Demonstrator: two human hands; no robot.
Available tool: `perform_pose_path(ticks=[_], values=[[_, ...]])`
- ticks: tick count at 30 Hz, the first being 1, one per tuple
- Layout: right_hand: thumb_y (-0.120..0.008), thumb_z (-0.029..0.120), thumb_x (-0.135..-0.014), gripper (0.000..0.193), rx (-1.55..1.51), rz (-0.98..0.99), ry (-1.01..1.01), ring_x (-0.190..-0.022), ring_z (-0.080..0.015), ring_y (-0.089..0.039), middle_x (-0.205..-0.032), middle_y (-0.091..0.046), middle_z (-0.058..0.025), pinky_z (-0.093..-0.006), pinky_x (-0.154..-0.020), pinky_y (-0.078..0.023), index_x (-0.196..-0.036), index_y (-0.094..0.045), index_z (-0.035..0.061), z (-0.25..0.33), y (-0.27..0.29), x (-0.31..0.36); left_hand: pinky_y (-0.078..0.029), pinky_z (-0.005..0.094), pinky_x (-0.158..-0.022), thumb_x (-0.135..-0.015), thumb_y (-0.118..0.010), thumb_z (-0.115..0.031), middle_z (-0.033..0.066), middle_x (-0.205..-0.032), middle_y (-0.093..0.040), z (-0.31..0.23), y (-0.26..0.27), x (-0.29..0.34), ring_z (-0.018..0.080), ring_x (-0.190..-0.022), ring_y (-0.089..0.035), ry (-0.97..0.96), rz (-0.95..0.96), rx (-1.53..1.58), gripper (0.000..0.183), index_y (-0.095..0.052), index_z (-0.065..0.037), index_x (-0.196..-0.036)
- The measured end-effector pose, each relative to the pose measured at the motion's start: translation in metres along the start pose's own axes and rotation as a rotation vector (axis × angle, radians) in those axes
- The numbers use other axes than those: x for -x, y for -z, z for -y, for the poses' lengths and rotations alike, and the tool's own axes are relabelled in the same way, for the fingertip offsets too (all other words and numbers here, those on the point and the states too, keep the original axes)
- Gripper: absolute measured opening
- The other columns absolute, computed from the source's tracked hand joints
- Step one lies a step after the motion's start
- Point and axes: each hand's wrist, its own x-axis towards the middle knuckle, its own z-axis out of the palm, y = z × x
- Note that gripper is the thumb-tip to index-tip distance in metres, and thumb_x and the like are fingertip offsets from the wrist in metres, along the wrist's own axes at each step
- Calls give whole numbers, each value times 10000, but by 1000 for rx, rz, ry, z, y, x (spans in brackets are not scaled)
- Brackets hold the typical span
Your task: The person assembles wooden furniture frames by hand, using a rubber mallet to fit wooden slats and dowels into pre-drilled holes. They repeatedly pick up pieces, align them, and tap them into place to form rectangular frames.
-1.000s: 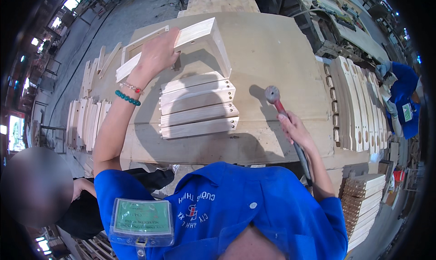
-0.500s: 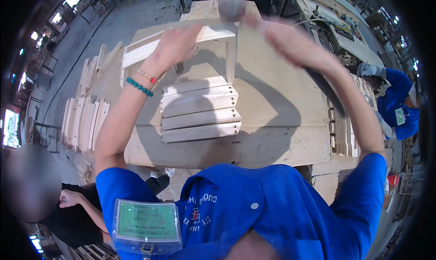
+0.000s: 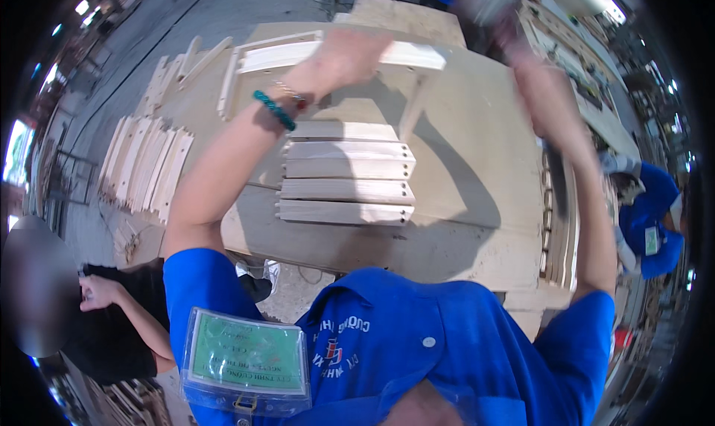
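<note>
In the upper centre of the picture the left hand curls its fingers over a rail of a pale wooden frame, beyond a row of wooden pieces at mid-picture, while at upper right the blurred right hand wraps around a mallet.

1 head-worn fisheye camera faces down at the worktable from near above; its dark rim seems blurred.

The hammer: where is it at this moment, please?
In the head view, the hammer is at the top, right of centre; blurred, it is in the right hand, farther right than the wooden frame.
</note>
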Motion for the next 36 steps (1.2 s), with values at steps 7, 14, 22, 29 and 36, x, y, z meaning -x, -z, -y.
perform_pose_path(ticks=[7,14,22,29,36], values=[[-414,418,-978,320,-566,44,-371,-387,-9,-261,-532,-318,85,-187,-344,-192,-813,-462,148,-26,-21,53,-509,439,-680,-756,-626,-244,119,-848,-656,20,14,-13,312,-790,-648,65,-253,49,391,-531,-152,-1123],[-425,470,-961,354,-708,-141,-673,-336,-44,-300,-484,-325,61,-208,-297,-225,-838,-464,140,-86,-48,133,-511,441,-730,-804,-573,-369,157,-896,-674,175,38,37,328,-859,-643,765,-476,99,334,-645,-177,-1069],[-460,517,-931,424,-986,-95,-1034,-325,-74,-307,-471,-324,41,-227,-290,-231,-793,-463,115,-144,-148,191,-501,391,-831,-723,-630,-489,159,-1026,-670,316,-53,139,299,-970,-642,1331,-258,277,481,-703,-97,-992],[-472,504,-929,405,-891,-130,-1134,-375,-80,-318,-499,-332,40,-233,-337,-242,-784,-466,125,-138,-182,199,-500,378,-848,-705,-677,-483,139,-1044,-670,361,-130,111,286,-992,-637,1401,-20,356,503,-694,-88,-1017],[-484,490,-927,386,-789,-134,-1155,-424,-86,-330,-527,-341,39,-239,-384,-253,-774,-470,135,-129,-178,202,-496,395,-861,-742,-688,-419,139,-1057,-662,385,-183,84,297,-1009,-626,1400,14,353,446,-682,-81,-1033]])
